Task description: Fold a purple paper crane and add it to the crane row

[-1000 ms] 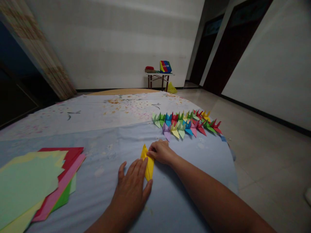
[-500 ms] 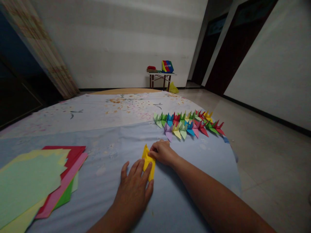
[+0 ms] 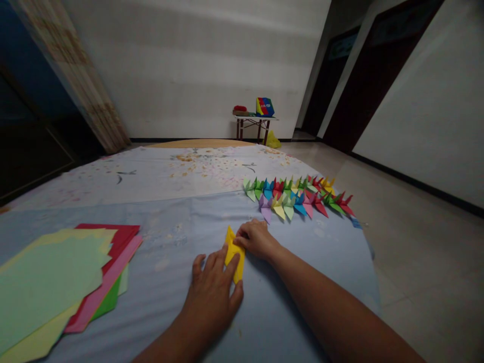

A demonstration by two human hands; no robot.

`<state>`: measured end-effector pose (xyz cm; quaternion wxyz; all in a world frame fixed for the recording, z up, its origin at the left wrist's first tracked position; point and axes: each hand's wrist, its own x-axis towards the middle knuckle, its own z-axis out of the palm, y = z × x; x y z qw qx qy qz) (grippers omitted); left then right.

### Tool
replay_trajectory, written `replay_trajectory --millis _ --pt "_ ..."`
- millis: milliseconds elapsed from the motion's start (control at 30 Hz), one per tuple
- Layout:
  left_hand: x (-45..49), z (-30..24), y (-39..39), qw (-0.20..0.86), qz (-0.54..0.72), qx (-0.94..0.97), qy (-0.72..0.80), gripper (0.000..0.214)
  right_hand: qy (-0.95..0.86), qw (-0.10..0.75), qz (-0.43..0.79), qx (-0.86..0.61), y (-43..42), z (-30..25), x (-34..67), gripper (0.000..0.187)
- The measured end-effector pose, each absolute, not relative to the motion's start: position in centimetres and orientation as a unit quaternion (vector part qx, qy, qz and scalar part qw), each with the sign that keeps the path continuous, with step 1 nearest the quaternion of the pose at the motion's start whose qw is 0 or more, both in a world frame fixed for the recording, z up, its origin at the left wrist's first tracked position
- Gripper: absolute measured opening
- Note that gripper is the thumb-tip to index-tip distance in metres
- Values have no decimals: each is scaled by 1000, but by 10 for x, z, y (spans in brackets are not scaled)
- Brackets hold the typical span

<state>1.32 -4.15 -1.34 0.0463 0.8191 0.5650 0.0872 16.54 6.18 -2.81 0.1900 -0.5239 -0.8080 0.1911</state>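
A folded piece of yellow paper (image 3: 239, 269) lies on the blue cloth in front of me, its long narrow shape pointing away. My left hand (image 3: 212, 285) rests with fingers spread, its fingertips pressing on the paper's left side and near end. At the paper's upper right edge, my right hand (image 3: 256, 239) pinches it between thumb and bent fingers. The right fingertips partly cover the fold there. Beyond the right hand stand two rows of folded paper cranes (image 3: 289, 206) in several colours.
A stack of coloured paper sheets (image 3: 49, 277) lies at the left. The round table wears a blue and floral tablecloth (image 3: 170, 217), whose edge curves down at the right. Near the far wall, a small table (image 3: 255, 119) bears a colourful bag (image 3: 264, 107).
The whole view has shifted slightly, with everything a little further right. Both hands keep nearly the same places on the yellow paper.
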Motion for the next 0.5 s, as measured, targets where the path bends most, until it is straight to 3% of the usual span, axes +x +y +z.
replay_trajectory --millis 500 --pt "11 -16 -37 58 93 822 559 45 -804 217 124 -539 67 -33 157 12"
